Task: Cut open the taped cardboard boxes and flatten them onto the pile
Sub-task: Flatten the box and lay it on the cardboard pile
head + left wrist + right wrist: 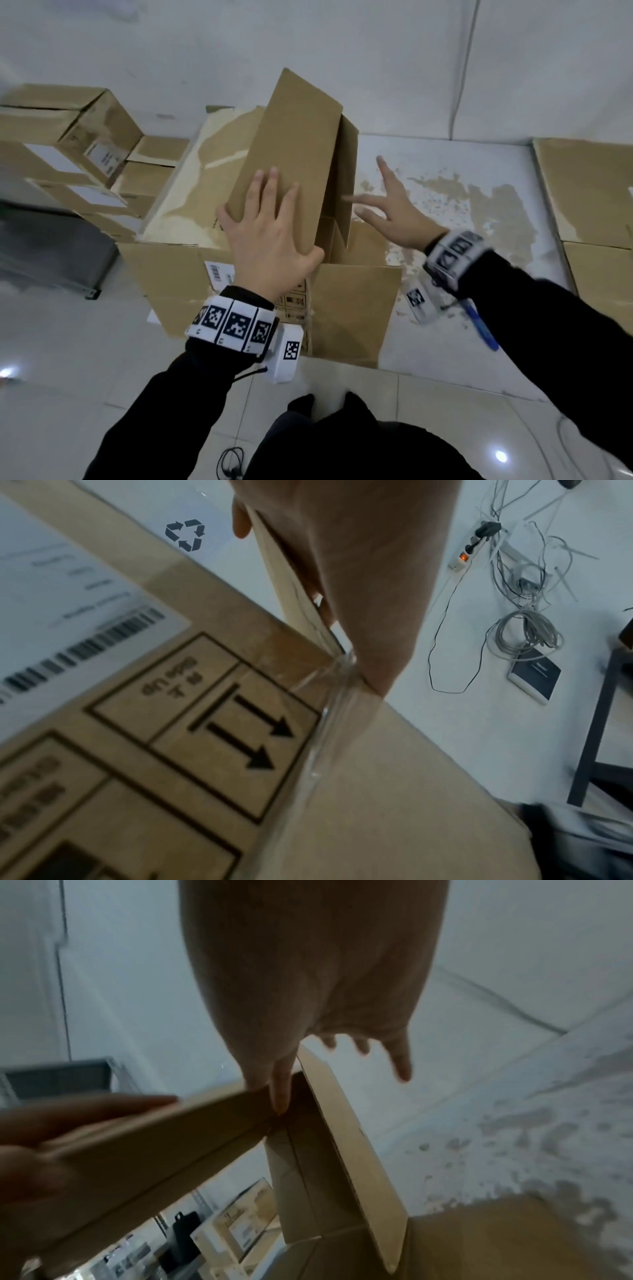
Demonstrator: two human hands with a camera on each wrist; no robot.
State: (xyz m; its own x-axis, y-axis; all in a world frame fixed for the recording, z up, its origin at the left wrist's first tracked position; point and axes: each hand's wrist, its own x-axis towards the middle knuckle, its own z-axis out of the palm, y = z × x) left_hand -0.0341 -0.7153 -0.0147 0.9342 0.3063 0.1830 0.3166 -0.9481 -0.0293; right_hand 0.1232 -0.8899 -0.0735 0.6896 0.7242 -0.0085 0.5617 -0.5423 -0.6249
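The open box stands in the middle of the head picture, on flat cardboard that lies on the floor. The left hand holds the near panel of the box: its fingers lie flat on the outside and the thumb hooks round the panel's edge. The right hand is just to the right of the box, its fingers spread wide and holding nothing. One fingertip reaches the box's inner corner. More closed boxes sit at the left edge. A blue pen shows under the right sleeve.
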